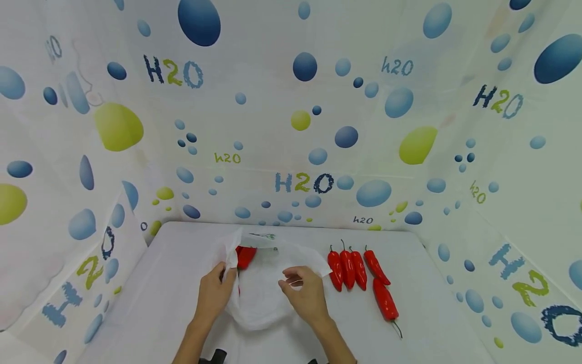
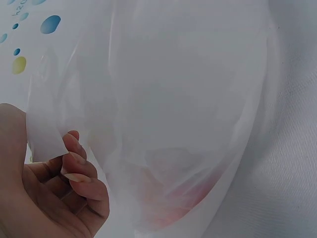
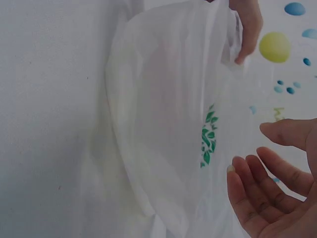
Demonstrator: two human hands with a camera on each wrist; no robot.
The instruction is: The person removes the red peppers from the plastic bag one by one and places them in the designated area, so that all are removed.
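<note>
Our left grip [image 1: 217, 289] pinches the bag [image 1: 263, 306], right grip [image 1: 308, 297] relaxed — red pepper [image 1: 246, 257] already inside, five peppers [image 1: 358, 269] remain beside it

five peppers [image 1: 347, 270] lie at lower right in the head view. one bag [image 1: 263, 303], one left hand [image 1: 215, 289] and one right hand [image 1: 307, 297] are at lower centre. the bag's red contents [image 1: 246, 257] cannot be counted.

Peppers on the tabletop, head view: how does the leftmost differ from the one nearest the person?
The stem of the leftmost pepper points away from the person; that of the nearest pepper points toward them. The leftmost pepper lies alongside another; the nearest pepper lies nearly end to end with another. Both are red, glossy and on the white tabletop.
</note>
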